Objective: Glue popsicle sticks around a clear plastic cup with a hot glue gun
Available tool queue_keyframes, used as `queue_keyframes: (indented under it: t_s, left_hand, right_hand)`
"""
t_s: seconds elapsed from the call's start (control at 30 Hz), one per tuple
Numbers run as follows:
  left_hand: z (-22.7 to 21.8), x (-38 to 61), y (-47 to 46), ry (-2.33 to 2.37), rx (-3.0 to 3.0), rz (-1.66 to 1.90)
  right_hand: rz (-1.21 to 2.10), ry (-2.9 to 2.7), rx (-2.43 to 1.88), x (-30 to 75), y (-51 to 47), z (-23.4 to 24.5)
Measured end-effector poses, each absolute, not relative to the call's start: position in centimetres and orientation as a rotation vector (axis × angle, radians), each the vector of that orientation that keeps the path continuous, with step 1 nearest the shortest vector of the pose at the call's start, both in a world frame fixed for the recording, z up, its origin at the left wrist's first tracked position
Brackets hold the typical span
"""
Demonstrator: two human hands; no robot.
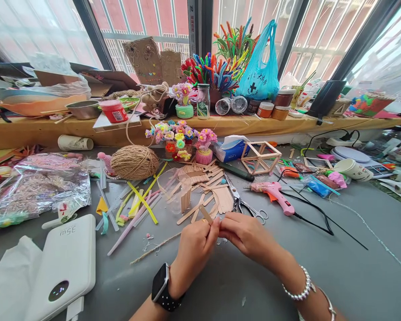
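A grey table (337, 267) stands against a wooden ledge (36, 129) under barred windows, and both are crowded with craft stuff. At the near middle of the table the two hands meet fingertip to fingertip.

The left hand (194, 247), with a black watch (161, 285) on its wrist, is curled and pinches a flat wooden stick (205, 213) between thumb and fingers. The stick is held just above the table. Its long axis runs on a slant: the lower end is buried among the fingertips and the free, rounded end points up and to the left, away from the person, toward the pile of sticks (203, 185) just beyond.

The right hand (247, 234), with a bead bracelet (300, 285) on its wrist, has its fingers drawn together and its tips touching the left hand's at the stick's hidden end. I cannot tell whether it grips the stick too.

Scissors (245, 206) lie just beyond the right hand, with a pink glue gun (274, 194) further to the right. A ball of twine (134, 162) sits to the left of the pile, and a cube frame (260, 157) made of sticks stands behind it to the right. A white power bank (63, 263) lies at the near left.
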State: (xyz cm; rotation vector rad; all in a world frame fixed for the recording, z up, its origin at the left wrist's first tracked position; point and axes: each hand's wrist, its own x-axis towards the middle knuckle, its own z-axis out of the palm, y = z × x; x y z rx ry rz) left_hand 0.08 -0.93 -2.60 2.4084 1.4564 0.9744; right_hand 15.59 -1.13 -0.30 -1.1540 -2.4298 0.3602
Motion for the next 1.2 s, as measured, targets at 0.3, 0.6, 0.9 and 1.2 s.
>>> queue_keyframes:
  t_s: [0.3,0.6,0.9,1.2]
  left_hand:
    - [-1.7,0.6,-0.7,1.293,1.924,0.917]
    - [-2.2,0.2,-0.3,1.412,1.876,0.882]
    - [-3.3,-0.2,-0.5,1.569,2.594,1.072]
    - [-2.8,0.1,-0.5,1.565,2.738,1.187]
  right_hand:
    - [0.586,-2.324,-0.974,15.1,-1.2,-0.4]
    - [0.459,-2.191,-1.175,14.3,-0.9,-2.3]
    - [0.736,-2.267,-1.282,14.4,-1.1,-2.0]
    - [0.725,-2.185,-1.253,13.6,-1.1,-2.1]
